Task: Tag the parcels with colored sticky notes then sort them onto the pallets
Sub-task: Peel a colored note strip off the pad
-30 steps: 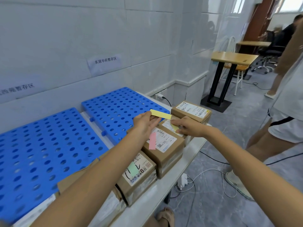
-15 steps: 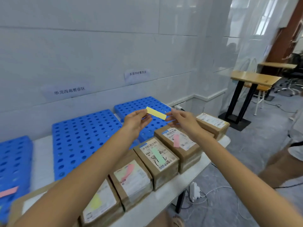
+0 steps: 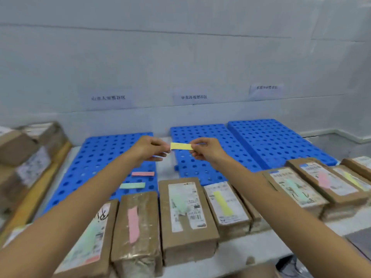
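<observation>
A yellow sticky note [image 3: 180,146] is stretched between my hands above the blue pallets. My left hand [image 3: 149,148] pinches its left end and my right hand [image 3: 204,149] pinches its right end. Three blue perforated pallets lie against the wall: left pallet [image 3: 96,161], middle pallet [image 3: 200,137], right pallet [image 3: 281,141]. A row of brown parcels lines the table's front edge, each tagged: a pink-tagged parcel [image 3: 136,227], a green-tagged parcel [image 3: 186,215], a yellow-tagged parcel [image 3: 226,205], and several more to the right [image 3: 297,187].
A loose pink note [image 3: 143,173] and a green note [image 3: 132,185] lie on the left pallet. More parcels are stacked at the far left [image 3: 24,153]. Three paper labels hang on the tiled wall, e.g. [image 3: 193,96]. The white table edge [image 3: 251,249] runs in front.
The view has swung left, so all three pallets and the left stack now show. My right hand has taken hold of the note's free end; both hands now hold it over the pallets.
</observation>
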Demonstrator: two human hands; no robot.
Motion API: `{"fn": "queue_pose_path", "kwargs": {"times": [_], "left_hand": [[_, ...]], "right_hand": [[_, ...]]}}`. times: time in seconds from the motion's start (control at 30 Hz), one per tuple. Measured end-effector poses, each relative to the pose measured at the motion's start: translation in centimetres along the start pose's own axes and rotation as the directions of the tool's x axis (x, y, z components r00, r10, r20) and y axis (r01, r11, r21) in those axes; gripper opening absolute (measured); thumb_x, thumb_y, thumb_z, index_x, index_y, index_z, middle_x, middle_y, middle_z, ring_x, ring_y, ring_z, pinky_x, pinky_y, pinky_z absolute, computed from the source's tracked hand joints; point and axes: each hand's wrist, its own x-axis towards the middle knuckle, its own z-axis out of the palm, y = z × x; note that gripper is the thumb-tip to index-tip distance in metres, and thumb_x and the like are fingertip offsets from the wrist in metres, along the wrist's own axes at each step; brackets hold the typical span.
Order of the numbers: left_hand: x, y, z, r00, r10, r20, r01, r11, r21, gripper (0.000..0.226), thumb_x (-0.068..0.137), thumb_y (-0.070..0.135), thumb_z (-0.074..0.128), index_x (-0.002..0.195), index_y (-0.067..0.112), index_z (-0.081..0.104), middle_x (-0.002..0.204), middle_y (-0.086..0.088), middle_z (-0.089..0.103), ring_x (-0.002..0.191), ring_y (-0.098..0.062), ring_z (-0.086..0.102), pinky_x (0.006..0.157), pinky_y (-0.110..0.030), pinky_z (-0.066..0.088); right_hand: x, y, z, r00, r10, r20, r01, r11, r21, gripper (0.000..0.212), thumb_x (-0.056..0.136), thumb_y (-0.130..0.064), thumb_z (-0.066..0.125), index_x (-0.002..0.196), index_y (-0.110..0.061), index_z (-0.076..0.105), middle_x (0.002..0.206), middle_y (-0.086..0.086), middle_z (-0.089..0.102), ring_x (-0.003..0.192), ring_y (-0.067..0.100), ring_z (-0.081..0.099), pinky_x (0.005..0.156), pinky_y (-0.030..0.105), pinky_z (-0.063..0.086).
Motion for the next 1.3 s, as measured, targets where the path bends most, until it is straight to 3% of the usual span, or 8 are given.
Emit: {"fn": "queue_pose_path", "kwargs": {"times": [0.13, 0.27, 0.37, 0.6, 0.73, 0.83, 1.1, 1.3], "left_hand": [[-0.7, -6.2, -5.2, 0.99, 0.024, -0.136, 0.018, 0.954, 0.299, 0.005, 0.084, 0.0, 0.069, 0.082, 0.005, 0.072, 0.076, -0.005, 0.068, 0.07, -0.014, 0.062, 0.054, -0.01, 0.05], [-0.2, -11.1, -7.5, 0.989, 0.077, -0.128, 0.017, 0.791, 0.612, 0.025, 0.08, 0.008, 0.076, 0.103, 0.002, 0.071, 0.104, -0.011, 0.067, 0.094, -0.022, 0.06, 0.084, -0.023, 0.047], [0.6, -12.6, -7.1, 0.981, 0.164, -0.104, -0.052, 0.74, 0.671, 0.03, 0.083, 0.013, 0.074, 0.111, 0.005, 0.068, 0.108, -0.01, 0.06, 0.099, -0.022, 0.056, 0.086, -0.026, 0.042], [1.3, -13.1, -7.1, 0.957, 0.275, -0.095, -0.13, 0.697, 0.705, 0.006, 0.085, 0.022, 0.072, 0.089, 0.018, 0.07, 0.092, 0.003, 0.06, 0.087, -0.014, 0.056, 0.08, -0.033, 0.05], [1.0, -12.9, -7.1, 0.938, 0.309, -0.16, -0.167, 0.804, 0.571, 0.011, 0.082, 0.018, 0.074, 0.088, 0.018, 0.065, 0.088, 0.003, 0.063, 0.083, -0.011, 0.057, 0.075, -0.017, 0.047], [0.7, -11.7, -6.7, 0.925, 0.306, -0.226, -0.185, 0.88, 0.438, 0.015, 0.081, 0.009, 0.075, 0.089, 0.012, 0.063, 0.079, -0.003, 0.067, 0.076, -0.008, 0.061, 0.067, -0.006, 0.045], [0.5, -5.6, -2.9, 0.937, 0.268, -0.226, -0.278, 0.96, -0.015, 0.017, 0.082, 0.0, 0.071, 0.095, 0.008, 0.064, 0.074, -0.008, 0.065, 0.066, -0.015, 0.066, 0.063, -0.02, 0.056], [1.2, -0.5, 2.8, 0.943, 0.32, -0.092, -0.332, 0.922, -0.199, 0.016, 0.083, 0.002, 0.07, 0.093, 0.012, 0.063, 0.087, -0.01, 0.066, 0.07, -0.01, 0.068, 0.065, -0.023, 0.058]], "right_hand": [[1.6, 2.4, 5.8, 0.977, 0.188, 0.1, -0.178, 0.979, -0.101, 0.017, 0.095, 0.003, 0.05, 0.106, 0.008, 0.061, 0.069, 0.012, 0.059, 0.035, 0.002, 0.055, 0.045, 0.015, 0.049], [2.8, 4.5, 8.2, 0.941, 0.287, 0.179, -0.217, 0.918, -0.331, 0.013, 0.092, 0.002, 0.056, 0.081, -0.001, 0.061, 0.068, 0.012, 0.063, 0.043, 0.006, 0.058, 0.045, 0.015, 0.048], [3.2, 4.7, 8.6, 0.911, 0.324, 0.255, -0.192, 0.88, -0.434, 0.015, 0.09, 0.001, 0.06, 0.077, -0.006, 0.062, 0.067, 0.008, 0.067, 0.045, 0.005, 0.059, 0.046, 0.013, 0.047], [3.3, 4.9, 9.4, 0.912, 0.317, 0.261, -0.142, 0.839, -0.526, 0.011, 0.087, -0.014, 0.068, 0.08, -0.01, 0.061, 0.075, 0.007, 0.065, 0.057, 0.01, 0.057, 0.046, 0.017, 0.046], [3.7, 5.5, 9.9, 0.978, 0.075, 0.197, 0.063, 0.789, -0.611, 0.014, 0.091, -0.024, 0.063, 0.091, -0.011, 0.057, 0.075, -0.007, 0.05, 0.063, 0.002, 0.044, 0.054, 0.017, 0.036], [3.5, 4.9, 10.2, 0.984, -0.039, 0.174, 0.124, 0.851, -0.51, 0.02, 0.093, -0.026, 0.06, 0.103, -0.009, 0.056, 0.081, 0.0, 0.055, 0.069, 0.01, 0.052, 0.066, 0.025, 0.046], [1.5, 2.5, 7.0, 0.988, -0.148, 0.055, 0.154, 0.977, -0.145, 0.029, 0.09, -0.007, 0.061, 0.119, -0.004, 0.057, 0.086, 0.01, 0.064, 0.067, 0.015, 0.062, 0.067, 0.023, 0.054], [-1.2, 0.3, -0.4, 0.828, -0.559, 0.043, 0.495, 0.693, -0.524, 0.027, 0.086, -0.017, 0.069, 0.112, -0.013, 0.065, 0.102, -0.003, 0.058, 0.088, 0.008, 0.051, 0.077, 0.004, 0.036]]}}
